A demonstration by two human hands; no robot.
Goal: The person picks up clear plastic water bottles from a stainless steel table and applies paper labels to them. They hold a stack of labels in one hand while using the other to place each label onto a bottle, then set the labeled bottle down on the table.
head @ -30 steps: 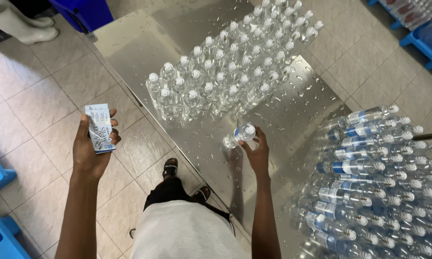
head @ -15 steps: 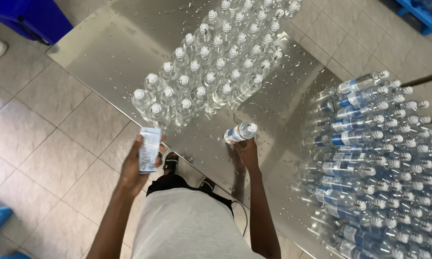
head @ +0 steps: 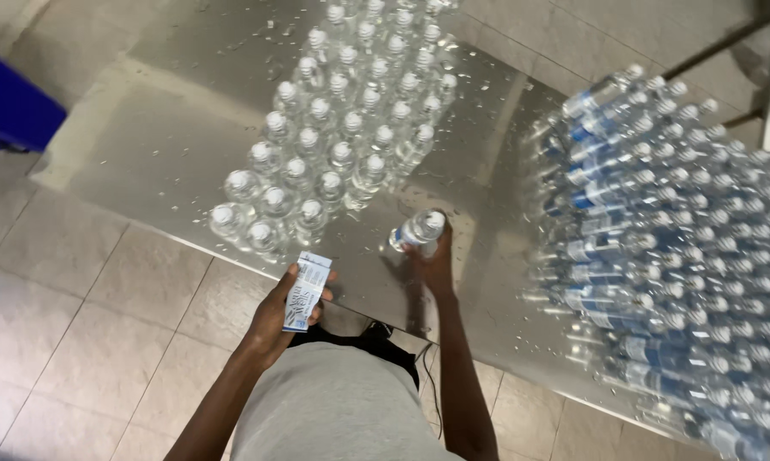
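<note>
The right hand [head: 433,263] is wrapped around a small clear water bottle [head: 418,229] with a white cap, holding it tilted just above the wet steel table [head: 163,145], close to the table's near edge. The fingers are closed on the bottle's lower body, and the cap points up and to the right. The left hand [head: 281,312] is clamped on a stack of white and blue labels [head: 306,290], thumb on one long side and fingers on the other; the stack is held upright over the near edge of the table, just left of the bottle. The two hands are apart.

On the table beyond the hands stands a block of upright capped bottles [head: 342,137], set in slanted rows that run from near the front edge toward the far edge. Along the table's right side lies a large heap of bottles on their sides [head: 667,248], caps pointing left, several seemingly with blue bands, though blur makes that hard to be sure of. Water drops dot the steel between the two groups. A blue crate [head: 9,107] sits on the tiled floor [head: 69,341] off the table's left edge.
</note>
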